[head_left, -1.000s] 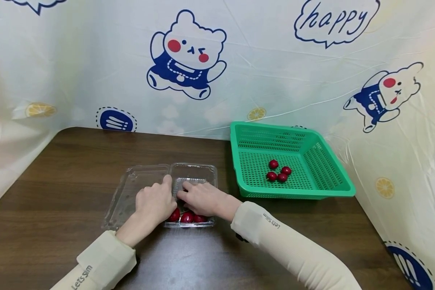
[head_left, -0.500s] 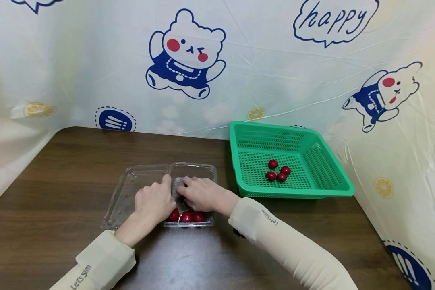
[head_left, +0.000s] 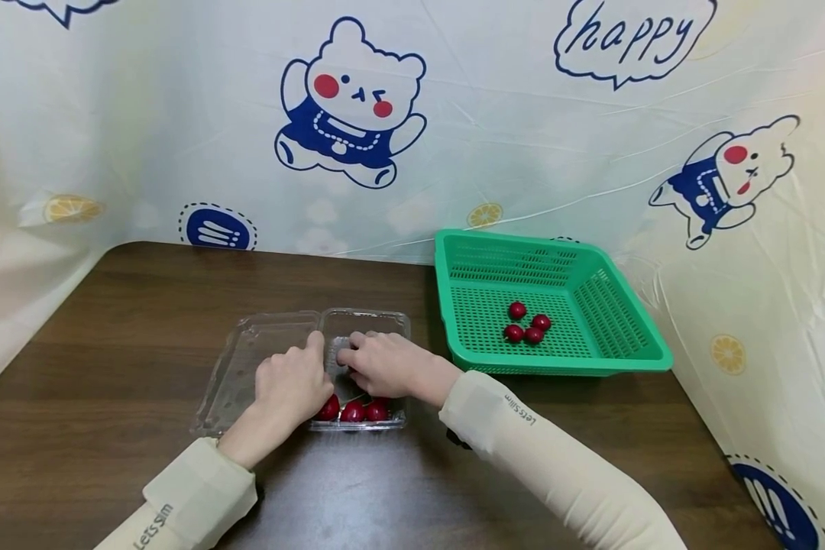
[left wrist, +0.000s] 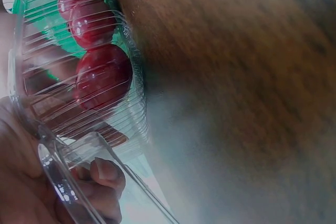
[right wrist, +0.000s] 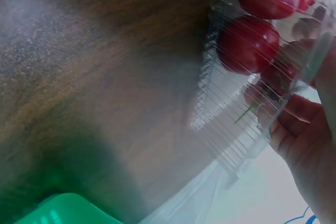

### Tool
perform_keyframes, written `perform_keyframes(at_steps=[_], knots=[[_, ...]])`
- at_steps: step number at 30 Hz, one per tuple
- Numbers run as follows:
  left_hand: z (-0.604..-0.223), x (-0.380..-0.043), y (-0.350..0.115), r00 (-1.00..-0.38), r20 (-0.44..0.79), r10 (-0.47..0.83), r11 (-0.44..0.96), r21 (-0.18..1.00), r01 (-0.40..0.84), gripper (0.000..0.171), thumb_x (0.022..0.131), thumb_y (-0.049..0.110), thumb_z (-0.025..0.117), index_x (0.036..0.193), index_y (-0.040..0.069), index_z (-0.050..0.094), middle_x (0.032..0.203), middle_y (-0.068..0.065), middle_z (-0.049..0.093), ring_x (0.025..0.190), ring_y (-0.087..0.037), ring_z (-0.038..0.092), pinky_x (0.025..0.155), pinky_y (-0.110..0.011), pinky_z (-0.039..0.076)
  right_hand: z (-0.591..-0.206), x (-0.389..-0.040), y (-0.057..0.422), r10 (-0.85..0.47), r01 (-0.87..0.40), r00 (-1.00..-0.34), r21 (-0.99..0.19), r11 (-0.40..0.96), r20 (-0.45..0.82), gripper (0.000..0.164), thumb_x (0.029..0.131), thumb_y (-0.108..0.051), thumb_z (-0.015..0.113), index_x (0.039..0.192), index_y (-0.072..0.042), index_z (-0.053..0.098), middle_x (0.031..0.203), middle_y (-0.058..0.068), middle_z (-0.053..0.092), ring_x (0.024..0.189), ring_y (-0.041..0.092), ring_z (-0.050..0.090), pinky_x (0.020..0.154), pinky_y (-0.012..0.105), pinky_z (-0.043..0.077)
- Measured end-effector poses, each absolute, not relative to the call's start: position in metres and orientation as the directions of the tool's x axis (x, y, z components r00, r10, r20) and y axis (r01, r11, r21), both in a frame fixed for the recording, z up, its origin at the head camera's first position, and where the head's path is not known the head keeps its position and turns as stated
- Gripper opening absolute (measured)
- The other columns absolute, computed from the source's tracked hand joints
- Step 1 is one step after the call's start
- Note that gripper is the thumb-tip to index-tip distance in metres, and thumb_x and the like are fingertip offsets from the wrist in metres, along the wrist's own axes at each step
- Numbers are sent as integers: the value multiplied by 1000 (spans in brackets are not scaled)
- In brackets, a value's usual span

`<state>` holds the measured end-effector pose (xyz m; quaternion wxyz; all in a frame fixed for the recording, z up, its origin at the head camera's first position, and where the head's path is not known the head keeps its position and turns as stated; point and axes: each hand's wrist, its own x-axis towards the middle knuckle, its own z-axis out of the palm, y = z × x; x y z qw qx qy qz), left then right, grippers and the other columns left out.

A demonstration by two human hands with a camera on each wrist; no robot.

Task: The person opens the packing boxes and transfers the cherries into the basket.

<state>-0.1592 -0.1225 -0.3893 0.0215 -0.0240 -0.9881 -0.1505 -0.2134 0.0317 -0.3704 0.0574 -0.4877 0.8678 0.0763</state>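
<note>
A clear plastic clamshell box (head_left: 400, 327) lies opened out on the table, its lid (head_left: 230, 374) flat to the left. Along the near side of the box sits a row of red cherries (head_left: 353, 412). My left hand (head_left: 290, 386) grips the box wall by the hinge, its curled fingers (left wrist: 107, 174) showing in the left wrist view. Inside the box, my right hand (head_left: 388, 367) pinches a dark red cherry (right wrist: 278, 75), seen through the ribbed wall in the right wrist view. A green stem (right wrist: 245, 114) shows beside those fingers; the head view hides this cherry behind the hand.
At the back right stands a green plastic basket (head_left: 560, 365) with several cherries (head_left: 533, 335) on its floor. The brown wooden table (head_left: 124, 328) meets a printed cloth backdrop (head_left: 495, 114) behind and at the right.
My right hand has moved slightly toward the far side of the box, showing more of the near cherries. My left hand keeps its place at the hinge.
</note>
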Motion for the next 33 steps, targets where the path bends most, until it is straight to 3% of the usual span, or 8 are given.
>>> perform_keyframes(at_steps=[16,33], knots=[[-389,-159,-123,-998,47,40,954,296,52,28,77,15,62,96,-1,49,68,-26,66,55,-42,61,46,-50,46,-345,-219,41,-847,-851,-525,44,524,-77,28,91,-20,61,118,-14,65,104,6,66,84,16,63,76,32,58],[-389,-159,-123,-998,44,40,954,294,52,26,76,14,59,95,0,48,70,-27,67,55,-42,61,47,-51,47,-322,-230,59,-818,-818,-575,5,575,2,23,91,-20,61,113,-14,66,96,6,66,75,17,62,66,31,57]])
